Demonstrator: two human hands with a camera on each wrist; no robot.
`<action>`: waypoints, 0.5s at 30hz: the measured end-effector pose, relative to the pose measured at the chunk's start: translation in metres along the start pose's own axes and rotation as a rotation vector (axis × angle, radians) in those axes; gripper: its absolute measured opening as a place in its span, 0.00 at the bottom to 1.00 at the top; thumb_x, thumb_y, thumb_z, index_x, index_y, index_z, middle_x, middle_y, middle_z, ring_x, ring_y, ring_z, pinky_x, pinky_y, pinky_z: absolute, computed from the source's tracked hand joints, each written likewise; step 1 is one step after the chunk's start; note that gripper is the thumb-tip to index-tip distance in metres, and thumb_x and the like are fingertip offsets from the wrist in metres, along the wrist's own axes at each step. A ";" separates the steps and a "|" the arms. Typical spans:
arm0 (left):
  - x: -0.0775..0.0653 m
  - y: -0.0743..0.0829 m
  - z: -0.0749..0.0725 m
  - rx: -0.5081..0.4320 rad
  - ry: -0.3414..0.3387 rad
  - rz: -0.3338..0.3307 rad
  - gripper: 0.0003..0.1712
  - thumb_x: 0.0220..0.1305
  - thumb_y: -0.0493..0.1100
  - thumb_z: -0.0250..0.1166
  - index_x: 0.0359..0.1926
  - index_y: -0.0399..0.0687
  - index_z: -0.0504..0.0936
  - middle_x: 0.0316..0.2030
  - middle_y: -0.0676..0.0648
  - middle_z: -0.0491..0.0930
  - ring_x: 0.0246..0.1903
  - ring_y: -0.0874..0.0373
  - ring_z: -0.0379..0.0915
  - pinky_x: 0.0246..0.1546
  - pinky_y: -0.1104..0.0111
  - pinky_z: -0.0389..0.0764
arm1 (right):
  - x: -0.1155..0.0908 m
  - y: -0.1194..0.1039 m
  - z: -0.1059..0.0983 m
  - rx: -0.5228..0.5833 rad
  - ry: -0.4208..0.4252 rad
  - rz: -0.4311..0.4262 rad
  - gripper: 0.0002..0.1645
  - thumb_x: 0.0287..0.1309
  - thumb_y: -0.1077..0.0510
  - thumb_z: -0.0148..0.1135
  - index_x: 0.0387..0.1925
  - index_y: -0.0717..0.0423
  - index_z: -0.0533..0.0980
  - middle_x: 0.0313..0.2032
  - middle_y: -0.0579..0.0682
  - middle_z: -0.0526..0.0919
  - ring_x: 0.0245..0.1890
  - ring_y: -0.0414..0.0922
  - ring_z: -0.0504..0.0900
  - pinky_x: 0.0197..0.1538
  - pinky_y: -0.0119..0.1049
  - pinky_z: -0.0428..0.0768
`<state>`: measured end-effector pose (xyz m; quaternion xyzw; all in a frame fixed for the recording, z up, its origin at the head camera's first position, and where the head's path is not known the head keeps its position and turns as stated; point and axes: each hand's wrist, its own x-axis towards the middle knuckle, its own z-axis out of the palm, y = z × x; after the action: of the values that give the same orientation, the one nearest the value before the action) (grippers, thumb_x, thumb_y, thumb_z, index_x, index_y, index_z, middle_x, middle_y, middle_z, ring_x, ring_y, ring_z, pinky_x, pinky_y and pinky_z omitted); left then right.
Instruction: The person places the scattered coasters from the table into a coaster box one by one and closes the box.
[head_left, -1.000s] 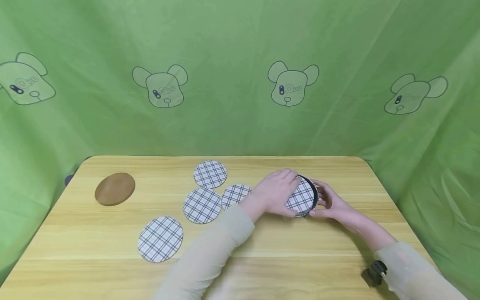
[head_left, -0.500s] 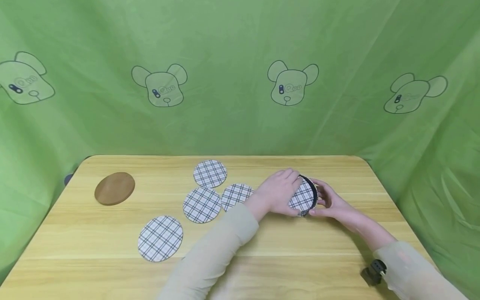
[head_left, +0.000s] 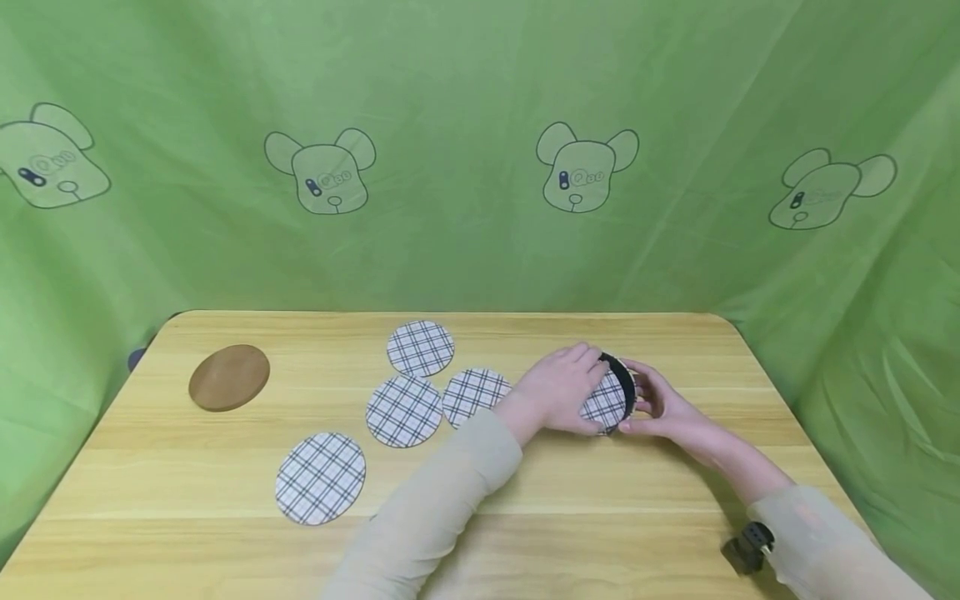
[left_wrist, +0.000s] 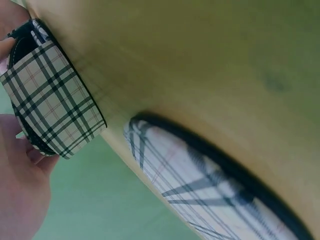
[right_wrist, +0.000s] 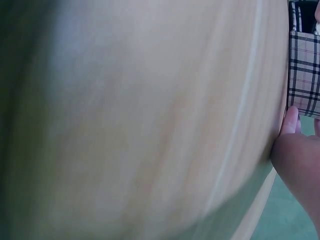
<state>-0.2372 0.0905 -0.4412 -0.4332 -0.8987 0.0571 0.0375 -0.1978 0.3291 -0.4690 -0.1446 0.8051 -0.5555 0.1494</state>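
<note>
- To my left on the wooden table [head_left: 600, 533], four plaid rounds lie flat: the far round [head_left: 421, 348], the middle round [head_left: 404, 411] just in front of it, the right round [head_left: 476, 396] beside that one, and the near round [head_left: 321, 478] apart from the other three.
- A brown disc [head_left: 229, 378] lies well apart at the table's left side.
- My left sleeve [head_left: 442, 500] crosses in front of the right round and covers a bit of its near edge.
- A small black device [head_left: 747, 546] sits at my right sleeve [head_left: 810, 533]; a green curtain [head_left: 465, 250] with bear-head outlines hangs behind.
- The plaid holder [left_wrist: 55, 100] is on the table's right side, between my hands, its left part hidden by my own knuckles.
- My left hand [head_left: 558, 387] grips the plaid disc [head_left: 602, 402] at the holder, fingers over the far edge, thumb at the near one.
- My right hand [head_left: 663, 412] curls round the holder's right side.
- Compared with a second ago, the dark crescent along the holder's right rim is wider, my left hand sits slightly further right, and more of the right round shows.
</note>
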 end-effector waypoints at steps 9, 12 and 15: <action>-0.002 0.000 0.000 -0.012 0.013 -0.012 0.56 0.65 0.78 0.60 0.81 0.47 0.63 0.78 0.48 0.64 0.78 0.55 0.59 0.84 0.65 0.60 | 0.000 0.002 -0.001 0.002 -0.002 -0.005 0.62 0.57 0.70 0.73 0.82 0.67 0.43 0.66 0.72 0.64 0.57 0.29 0.76 0.59 0.18 0.78; -0.003 -0.001 0.000 -0.013 0.014 -0.011 0.56 0.66 0.78 0.60 0.81 0.48 0.63 0.79 0.47 0.64 0.78 0.55 0.59 0.84 0.64 0.59 | 0.000 0.002 -0.001 0.000 -0.005 -0.006 0.62 0.57 0.69 0.73 0.82 0.67 0.43 0.67 0.73 0.63 0.57 0.29 0.75 0.59 0.18 0.78; -0.004 -0.001 -0.001 -0.012 0.012 -0.009 0.56 0.66 0.78 0.59 0.81 0.48 0.63 0.79 0.47 0.64 0.79 0.54 0.59 0.85 0.64 0.59 | 0.001 0.002 -0.001 -0.002 -0.004 -0.009 0.62 0.57 0.69 0.73 0.82 0.68 0.43 0.67 0.74 0.62 0.57 0.28 0.75 0.60 0.18 0.78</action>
<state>-0.2353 0.0868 -0.4399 -0.4297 -0.9007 0.0490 0.0408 -0.1991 0.3307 -0.4705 -0.1497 0.8047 -0.5551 0.1483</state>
